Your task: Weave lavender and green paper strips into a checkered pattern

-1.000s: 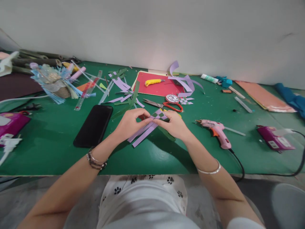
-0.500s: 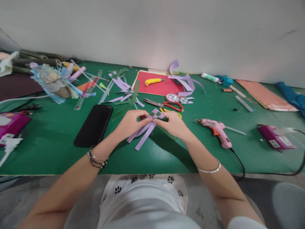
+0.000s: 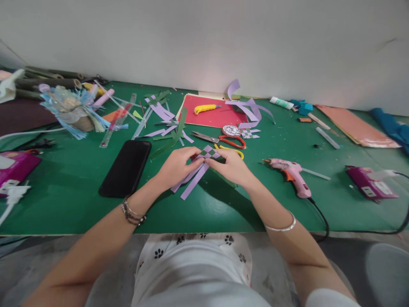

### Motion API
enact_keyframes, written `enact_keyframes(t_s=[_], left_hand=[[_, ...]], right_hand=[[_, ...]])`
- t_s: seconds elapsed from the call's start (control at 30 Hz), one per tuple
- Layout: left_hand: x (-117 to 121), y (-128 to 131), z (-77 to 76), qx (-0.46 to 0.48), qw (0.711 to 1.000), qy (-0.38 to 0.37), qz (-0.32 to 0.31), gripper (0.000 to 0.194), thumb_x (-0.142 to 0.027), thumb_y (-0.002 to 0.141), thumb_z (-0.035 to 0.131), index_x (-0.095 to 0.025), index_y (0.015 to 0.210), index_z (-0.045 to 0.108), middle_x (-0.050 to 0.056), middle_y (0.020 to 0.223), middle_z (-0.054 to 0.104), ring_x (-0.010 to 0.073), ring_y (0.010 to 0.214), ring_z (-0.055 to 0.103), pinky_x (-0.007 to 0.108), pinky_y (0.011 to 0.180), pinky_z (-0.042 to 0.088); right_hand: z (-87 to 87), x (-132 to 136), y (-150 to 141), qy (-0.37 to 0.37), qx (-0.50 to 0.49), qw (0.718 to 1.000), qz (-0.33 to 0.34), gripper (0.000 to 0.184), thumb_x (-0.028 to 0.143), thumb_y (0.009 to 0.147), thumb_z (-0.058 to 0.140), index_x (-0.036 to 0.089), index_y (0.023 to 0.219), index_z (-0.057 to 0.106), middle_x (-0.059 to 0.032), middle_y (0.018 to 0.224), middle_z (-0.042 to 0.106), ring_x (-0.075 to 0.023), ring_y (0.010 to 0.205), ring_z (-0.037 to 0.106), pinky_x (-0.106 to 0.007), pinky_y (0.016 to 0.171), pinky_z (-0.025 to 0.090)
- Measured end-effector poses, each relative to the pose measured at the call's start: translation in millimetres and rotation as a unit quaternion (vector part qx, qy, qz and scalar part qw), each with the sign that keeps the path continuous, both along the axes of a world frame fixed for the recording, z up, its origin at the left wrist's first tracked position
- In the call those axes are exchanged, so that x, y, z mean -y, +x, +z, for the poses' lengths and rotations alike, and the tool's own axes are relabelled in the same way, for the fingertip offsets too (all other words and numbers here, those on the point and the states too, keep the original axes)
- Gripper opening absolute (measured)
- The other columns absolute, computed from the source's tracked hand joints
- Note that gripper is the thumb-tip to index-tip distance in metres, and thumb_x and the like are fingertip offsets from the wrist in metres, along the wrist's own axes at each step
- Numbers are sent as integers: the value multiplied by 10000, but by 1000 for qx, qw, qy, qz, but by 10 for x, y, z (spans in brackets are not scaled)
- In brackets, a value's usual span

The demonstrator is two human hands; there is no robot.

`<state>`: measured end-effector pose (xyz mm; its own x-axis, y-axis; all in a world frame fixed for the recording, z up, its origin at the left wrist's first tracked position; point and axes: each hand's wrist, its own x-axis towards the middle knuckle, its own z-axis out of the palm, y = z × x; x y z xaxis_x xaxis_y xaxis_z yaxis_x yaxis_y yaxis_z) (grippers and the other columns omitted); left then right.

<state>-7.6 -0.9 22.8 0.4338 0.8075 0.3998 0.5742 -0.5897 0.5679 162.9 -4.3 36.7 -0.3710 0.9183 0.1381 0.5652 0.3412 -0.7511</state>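
Observation:
Between my two hands is a small woven piece of purple and green paper strips (image 3: 208, 152), checkered at its top. My left hand (image 3: 179, 167) pinches its left side, thumb on the near face. My right hand (image 3: 234, 166) grips the right side the same way, the thumbs almost meeting. Loose purple strip ends hang toward me, and a green end shows below my right hand. Just beyond lie red-handled scissors (image 3: 230, 140) and a yellow-handled pair (image 3: 234, 152), partly hidden by my right hand.
A black phone (image 3: 125, 169) lies left of my hands; a pink glue gun (image 3: 295, 172) with a cord lies right. Behind are a yellow cutter (image 3: 206, 109) on red paper (image 3: 191, 117), loose paper strips (image 3: 162, 111) and a tape measure (image 3: 231, 130). Purple power sockets (image 3: 370, 182) flank the table.
My left wrist has shifted very slightly to the right. Both hands keep their hold on the woven paper, which stays nearly in place.

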Motion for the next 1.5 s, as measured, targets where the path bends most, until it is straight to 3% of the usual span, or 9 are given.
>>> enact_keyframes(t_s=[0.33, 0.47, 0.6, 0.8, 0.97, 1.1, 1.23, 1.33, 1.5], left_hand=[[3, 54, -85, -51, 996, 62, 24, 132, -231, 786, 425, -167, 734, 528, 27, 685, 599, 161, 670, 547, 249, 646, 399], [27, 47, -64, 18, 1000, 7, 20, 107, -203, 754, 443, -177, 815, 527, -5, 724, 606, 126, 662, 557, 209, 622, 414], [52, 55, -45, 95, 995, -20, 8, 126, -193, 709, 474, -184, 834, 480, -30, 720, 580, 106, 672, 564, 189, 637, 429], [56, 63, -53, 199, 977, -75, -15, 160, -199, 702, 491, -183, 855, 447, -34, 700, 559, 106, 658, 573, 206, 637, 447], [37, 51, -46, 248, 959, -136, -8, 228, -227, 698, 513, -174, 911, 454, -22, 687, 595, 118, 640, 578, 234, 647, 456], [24, 38, -16, 257, 949, -180, 7, 258, -291, 708, 496, -162, 932, 492, -15, 678, 590, 111, 588, 545, 215, 577, 436], [14, 23, 15, 187, 960, -209, -5, 219, -374, 695, 511, -157, 719, 526, -27, 606, 519, 101, 542, 465, 201, 502, 360], [4, 8, 11, 133, 972, -193, 6, 289, -392, 692, 523, -165, 540, 428, -59, 504, 361, 77, 484, 337, 195, 452, 264], [-11, -22, -15, 164, 958, -235, 23, 312, -438, 684, 529, -169, 557, 438, -63, 492, 344, 77, 464, 325, 192, 432, 253]], right_hand=[[35, 64, -104, 49, 25, 998, -39, 236, 241, 763, 496, 165, 543, 455, 52, 507, 472, -86, 527, 379, -257, 622, 259], [39, 69, -101, 57, 23, 997, -38, 177, 257, 767, 484, 169, 618, 522, 47, 551, 509, -96, 553, 407, -287, 700, 280], [37, 75, -105, 85, 41, 994, -58, 193, 256, 739, 495, 169, 567, 479, 46, 554, 515, -101, 581, 428, -345, 812, 262], [60, 64, -103, 86, 32, 993, -69, 213, 269, 718, 499, 167, 535, 457, 53, 544, 509, -99, 582, 441, -370, 854, 261], [104, 15, 8, 51, -12, 998, -35, 177, 295, 734, 500, 155, 684, 597, 24, 620, 551, -98, 582, 437, -278, 692, 333], [93, -21, 87, 29, -18, 999, -13, 190, 283, 743, 499, 141, 676, 605, 12, 622, 537, -95, 581, 424, -240, 597, 330], [70, -21, 91, 11, -10, 1000, 12, 194, 295, 750, 501, 143, 671, 593, 25, 598, 489, -89, 579, 400, -224, 565, 318], [70, -7, 72, -5, -7, 1000, 16, 227, 328, 757, 496, 140, 655, 574, 34, 575, 441, -76, 546, 353, -217, 527, 291], [98, 0, 74, -75, -12, 997, 34, 248, 361, 748, 509, 140, 663, 581, 24, 560, 521, -66, 482, 351, -209, 462, 267]])
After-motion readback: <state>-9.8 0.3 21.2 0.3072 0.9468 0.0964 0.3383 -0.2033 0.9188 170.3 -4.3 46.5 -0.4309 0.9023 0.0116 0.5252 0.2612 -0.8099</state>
